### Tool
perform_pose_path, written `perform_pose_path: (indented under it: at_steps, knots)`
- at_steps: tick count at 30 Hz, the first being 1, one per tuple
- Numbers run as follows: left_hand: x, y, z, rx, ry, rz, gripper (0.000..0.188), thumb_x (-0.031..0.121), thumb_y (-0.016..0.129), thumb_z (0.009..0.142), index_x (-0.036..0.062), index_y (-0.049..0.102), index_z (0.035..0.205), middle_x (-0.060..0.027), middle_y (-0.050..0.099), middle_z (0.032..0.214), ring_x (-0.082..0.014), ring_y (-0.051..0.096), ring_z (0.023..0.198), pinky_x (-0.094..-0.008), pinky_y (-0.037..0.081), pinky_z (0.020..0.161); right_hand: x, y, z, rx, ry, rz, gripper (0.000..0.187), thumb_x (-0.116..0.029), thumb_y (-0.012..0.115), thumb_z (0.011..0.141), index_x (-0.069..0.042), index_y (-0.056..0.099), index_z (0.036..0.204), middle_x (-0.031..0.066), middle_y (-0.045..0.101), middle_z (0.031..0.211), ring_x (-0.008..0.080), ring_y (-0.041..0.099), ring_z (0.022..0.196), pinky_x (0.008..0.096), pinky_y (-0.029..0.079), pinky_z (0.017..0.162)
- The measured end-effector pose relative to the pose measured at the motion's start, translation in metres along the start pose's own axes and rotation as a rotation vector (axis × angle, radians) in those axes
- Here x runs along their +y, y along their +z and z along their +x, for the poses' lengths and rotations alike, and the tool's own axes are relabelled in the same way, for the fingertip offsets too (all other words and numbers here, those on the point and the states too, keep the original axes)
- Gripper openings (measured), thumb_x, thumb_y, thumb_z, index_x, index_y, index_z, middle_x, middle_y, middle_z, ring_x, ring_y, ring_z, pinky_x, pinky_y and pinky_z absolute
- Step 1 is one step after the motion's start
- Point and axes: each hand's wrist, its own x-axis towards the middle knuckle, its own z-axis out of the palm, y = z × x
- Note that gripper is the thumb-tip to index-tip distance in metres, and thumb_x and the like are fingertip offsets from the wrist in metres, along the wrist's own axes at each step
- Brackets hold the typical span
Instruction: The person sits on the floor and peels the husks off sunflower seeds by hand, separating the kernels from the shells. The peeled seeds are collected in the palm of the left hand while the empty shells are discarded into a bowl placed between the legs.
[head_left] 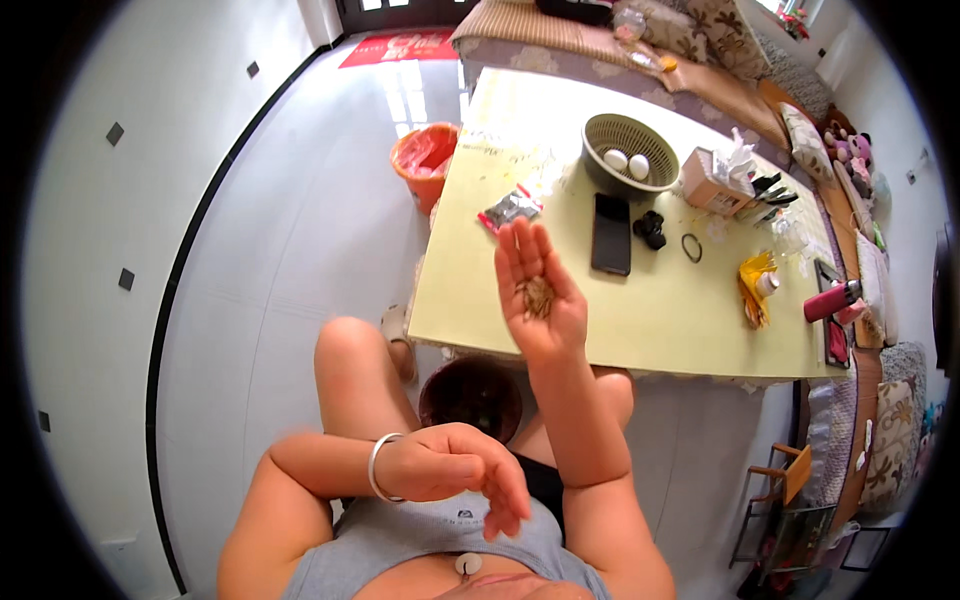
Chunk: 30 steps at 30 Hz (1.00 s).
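Note:
My right hand (541, 290) is stretched out palm up at the table's near side, its fingers straight. A small heap of brown, seed-like bits (537, 297) lies in its palm. Just beyond the fingertips is a small plastic packet (512, 206) with red ends and dark contents, on the table. My left hand (455, 468), with a silver bangle (379, 466) at the wrist, hovers before my chest. Its fingers are loosely bent and a little apart, and I see nothing in them. Between my knees stands a dark round bin (470, 395), its contents too dim to make out.
On the yellow-green table (480, 310) are a colander (597, 165) holding two white eggs, a phone (611, 235), a tissue box (712, 185), a yellow packet (757, 285) and a maroon bottle (829, 302). An orange bin (425, 187) stands left of it. Cushioned benches (620, 70) run along its far side.

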Motion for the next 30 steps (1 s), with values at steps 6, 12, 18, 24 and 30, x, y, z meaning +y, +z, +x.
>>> perform_pose_path:
  at_steps: [6, 12, 18, 24, 30]
  knots:
    - [-0.056, -0.070, -0.042, 0.680, -0.073, -0.153, 0.022, 0.020, 0.056, 0.095, 0.0002, 0.063, 0.103, -0.0061, 0.066, 0.089, -0.0136, 0.062, 0.080, -0.0270, 0.049, 0.071, 0.046, 0.112, -0.034, -0.067, 0.176, -0.255, 0.032, -0.018, 0.043, 0.102, 0.003, 0.053, 0.125, 0.0207, 0.051, 0.137, 0.0312, 0.051, 0.127, 0.0427, 0.043, 0.107]
    - [-0.056, -0.062, -0.050, 0.931, 0.202, -0.159, 0.017, 0.016, 0.058, 0.093, 0.0030, 0.064, 0.101, -0.0050, 0.066, 0.087, -0.0158, 0.062, 0.077, -0.0269, 0.049, 0.067, 0.097, 0.242, -0.105, -0.378, 0.330, -0.350, 0.067, -0.049, 0.039, 0.095, 0.007, 0.047, 0.130, 0.0257, 0.054, 0.131, 0.0324, 0.053, 0.125, 0.0412, 0.042, 0.106]
    - [-0.060, -0.048, -0.070, 0.978, 0.243, -0.204, 0.017, 0.016, 0.058, 0.093, 0.0027, 0.064, 0.101, -0.0056, 0.066, 0.087, -0.0161, 0.062, 0.076, -0.0271, 0.049, 0.068, 0.118, 0.252, -0.125, -0.575, 0.272, -0.391, 0.112, -0.086, 0.031, 0.078, 0.008, 0.039, 0.137, 0.0260, 0.052, 0.133, 0.0327, 0.051, 0.126, 0.0426, 0.035, 0.110]
    - [-0.049, -0.032, -0.085, 0.989, 0.218, -0.197, 0.018, 0.016, 0.058, 0.092, 0.0023, 0.064, 0.101, -0.0062, 0.066, 0.088, -0.0164, 0.061, 0.076, -0.0273, 0.050, 0.068, 0.109, 0.254, -0.116, -0.617, 0.276, -0.452, 0.096, -0.073, 0.025, 0.088, 0.007, 0.032, 0.141, 0.0257, 0.041, 0.142, 0.0332, 0.045, 0.131, 0.0437, 0.038, 0.106]
    - [-0.077, -0.076, -0.080, 0.912, -0.049, -0.192, 0.011, 0.012, 0.059, 0.091, 0.0018, 0.062, 0.096, -0.0090, 0.065, 0.085, -0.0162, 0.061, 0.076, -0.0281, 0.049, 0.068, 0.017, 0.127, -0.054, -0.256, 0.310, -1.767, 0.043, -0.031, 0.055, 0.096, 0.002, 0.053, 0.123, 0.0185, 0.057, 0.126, 0.0304, 0.057, 0.116, 0.0379, 0.045, 0.098]
